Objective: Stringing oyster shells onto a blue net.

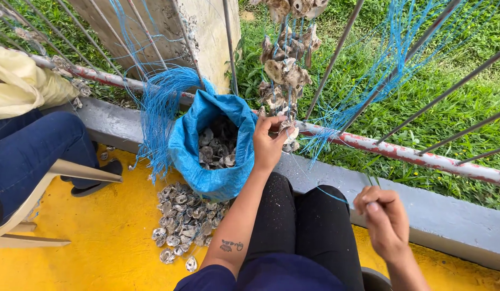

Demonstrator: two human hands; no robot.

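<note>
Item: oyster shell (289, 131), pinched in your left hand (267, 144) at the foot of the hanging shell string (285, 75), above the blue sack (209, 148). Your right hand (384, 218) is closed on the blue line (330, 194). Risk, as judged: too hard a pull snaps or tangles the line; a loosened pinch drops the shell.

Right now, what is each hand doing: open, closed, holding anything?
Left hand: closed on an oyster shell at the bottom of the hanging shell string.
Right hand: closed, pinching a thin blue line.
</note>
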